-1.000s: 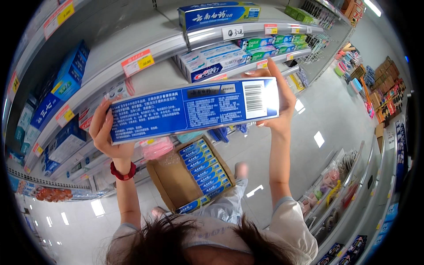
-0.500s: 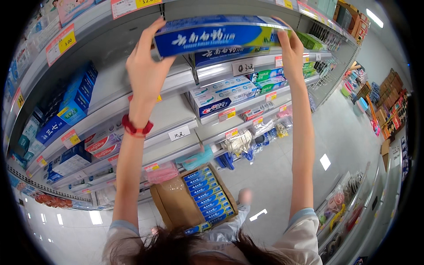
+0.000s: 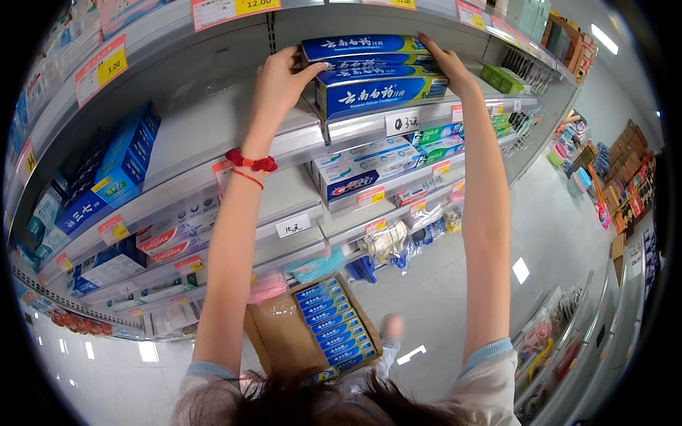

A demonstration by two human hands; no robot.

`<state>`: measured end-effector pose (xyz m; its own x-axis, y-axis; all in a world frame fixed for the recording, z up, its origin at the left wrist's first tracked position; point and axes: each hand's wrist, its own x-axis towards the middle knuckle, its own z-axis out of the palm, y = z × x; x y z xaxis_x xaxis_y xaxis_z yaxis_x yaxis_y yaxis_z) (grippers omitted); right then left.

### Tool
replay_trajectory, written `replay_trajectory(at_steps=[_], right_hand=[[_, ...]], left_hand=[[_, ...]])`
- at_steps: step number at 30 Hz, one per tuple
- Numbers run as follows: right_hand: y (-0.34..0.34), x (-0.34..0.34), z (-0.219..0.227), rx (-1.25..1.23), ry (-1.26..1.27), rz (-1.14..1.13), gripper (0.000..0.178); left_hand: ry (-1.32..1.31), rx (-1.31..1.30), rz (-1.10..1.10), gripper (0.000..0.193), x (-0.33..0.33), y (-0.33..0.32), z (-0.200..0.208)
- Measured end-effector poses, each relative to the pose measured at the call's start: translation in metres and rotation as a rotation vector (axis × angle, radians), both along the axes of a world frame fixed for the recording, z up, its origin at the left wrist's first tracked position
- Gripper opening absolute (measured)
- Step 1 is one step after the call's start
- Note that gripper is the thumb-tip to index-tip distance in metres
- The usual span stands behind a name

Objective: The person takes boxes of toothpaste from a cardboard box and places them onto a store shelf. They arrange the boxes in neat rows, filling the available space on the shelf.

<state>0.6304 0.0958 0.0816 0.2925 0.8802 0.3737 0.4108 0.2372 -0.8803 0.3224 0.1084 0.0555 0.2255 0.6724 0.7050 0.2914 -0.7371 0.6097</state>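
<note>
A long blue toothpaste box (image 3: 359, 47) lies on the upper shelf, over and behind the front blue toothpaste box (image 3: 376, 96) of a stack. My left hand (image 3: 282, 79) is closed at the left end of the upper box, with its thumb against the front side. At the other end, the fingers of my right hand (image 3: 446, 62) press against the box's upper right corner. More boxes of the same blue kind show between the upper box and the front one. On the floor below, an open cardboard carton (image 3: 280, 334) holds several blue-and-green toothpaste boxes (image 3: 337, 326).
A metal shelf edge (image 3: 348, 129) with price tags runs below the stack. White toothpaste boxes (image 3: 366, 163) fill a lower shelf, and blue boxes (image 3: 117, 170) stand to the left. Green packs (image 3: 504, 78) sit to the right. Another rack (image 3: 568, 341) lines the aisle's right side.
Both hands have carried the toothpaste box down and back onto the stack. The left hand has moved right and the right hand slightly left; the front box now shows fully.
</note>
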Motion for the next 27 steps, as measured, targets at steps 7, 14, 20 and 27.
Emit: replay_trajectory(at_steps=[7, 14, 20, 27], right_hand=[[0.009, 0.011, -0.014, -0.172, 0.126, 0.092, 0.069], [0.007, 0.015, -0.017, -0.109, 0.096, 0.094, 0.038], [0.005, 0.012, -0.018, -0.111, 0.138, 0.128, 0.039], [0.008, 0.015, -0.021, -0.080, 0.119, 0.144, 0.037]], left_hand=[[0.130, -0.183, 0.047, 0.039, -0.002, -0.003, 0.001], [0.174, -0.138, 0.159, 0.050, -0.002, 0.006, -0.005], [0.219, -0.159, 0.219, 0.052, 0.000, 0.002, -0.004], [0.233, -0.122, 0.228, 0.053, 0.000, 0.004, -0.006]])
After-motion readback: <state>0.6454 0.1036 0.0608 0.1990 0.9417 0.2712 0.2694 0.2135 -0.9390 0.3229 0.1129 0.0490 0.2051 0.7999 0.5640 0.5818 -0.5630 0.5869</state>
